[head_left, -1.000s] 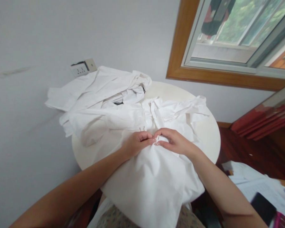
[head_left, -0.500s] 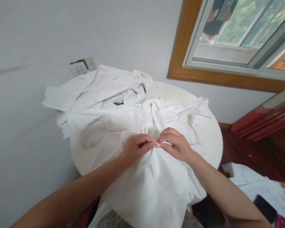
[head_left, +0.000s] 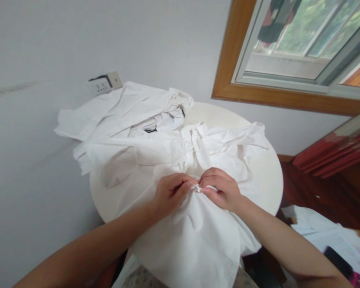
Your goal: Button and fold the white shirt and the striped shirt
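A white shirt lies spread over a round white table and hangs off its near edge toward me. My left hand and my right hand meet at the shirt's front opening, fingertips pinched together on the cloth around a small button. Both hands are closed on the fabric. A second white garment lies crumpled at the far left of the table, against the wall.
A wall socket sits behind the garments. A wood-framed window is at the upper right. Red boards lean at the right over a dark wooden floor. Papers and a dark phone lie at the lower right.
Both hands have slid a little toward me along the shirt front, still pinched together on the cloth. The view has shifted slightly.
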Motion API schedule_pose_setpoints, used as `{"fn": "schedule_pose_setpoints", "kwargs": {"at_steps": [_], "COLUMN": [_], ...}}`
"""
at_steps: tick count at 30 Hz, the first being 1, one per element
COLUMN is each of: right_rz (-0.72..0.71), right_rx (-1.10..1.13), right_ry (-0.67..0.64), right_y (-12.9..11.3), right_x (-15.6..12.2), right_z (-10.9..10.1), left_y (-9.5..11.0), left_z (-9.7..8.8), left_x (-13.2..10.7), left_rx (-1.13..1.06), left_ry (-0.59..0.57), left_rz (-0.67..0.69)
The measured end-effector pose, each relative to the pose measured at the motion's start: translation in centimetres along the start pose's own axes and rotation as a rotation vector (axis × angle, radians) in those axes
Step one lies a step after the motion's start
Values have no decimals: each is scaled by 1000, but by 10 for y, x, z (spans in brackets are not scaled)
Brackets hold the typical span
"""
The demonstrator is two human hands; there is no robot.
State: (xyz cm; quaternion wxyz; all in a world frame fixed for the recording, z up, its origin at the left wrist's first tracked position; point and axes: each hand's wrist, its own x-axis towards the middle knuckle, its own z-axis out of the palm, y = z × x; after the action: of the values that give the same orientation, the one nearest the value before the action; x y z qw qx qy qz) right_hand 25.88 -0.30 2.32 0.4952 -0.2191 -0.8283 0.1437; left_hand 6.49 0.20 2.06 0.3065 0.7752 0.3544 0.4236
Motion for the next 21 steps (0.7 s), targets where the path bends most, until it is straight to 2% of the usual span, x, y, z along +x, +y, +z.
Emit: {"fn": "schedule_pose_setpoints", "kwargs": {"at_steps": [5, 8, 11, 13, 16, 19, 21], "right_rz": [54, 86, 102, 112, 143, 202, 245], "right_rx": [-36, -45, -30, -6, 70, 192, 294], "right_ry": [-33, -52, -33, -2, -20, -222, -383], "right_y": [4, 6, 7, 7, 6, 5, 6], "right_x": [-2, -3, -1, 0, 2, 4, 5], "right_z": [1, 1, 2, 2, 3, 2, -2], "left_y": [-5, -8, -8, -9, -12, -14, -9], "left_z": [5, 7, 9, 9, 8, 5, 2], "left_x": [3, 4, 4, 3, 1, -1, -1], "left_rx": [-165, -226, -168, -60, 119, 240, 270], "left_ry": [-42, -54, -24, 17, 63, 62, -1], "left_rz": [-121, -125, -95, -36, 165, 365, 412]}}
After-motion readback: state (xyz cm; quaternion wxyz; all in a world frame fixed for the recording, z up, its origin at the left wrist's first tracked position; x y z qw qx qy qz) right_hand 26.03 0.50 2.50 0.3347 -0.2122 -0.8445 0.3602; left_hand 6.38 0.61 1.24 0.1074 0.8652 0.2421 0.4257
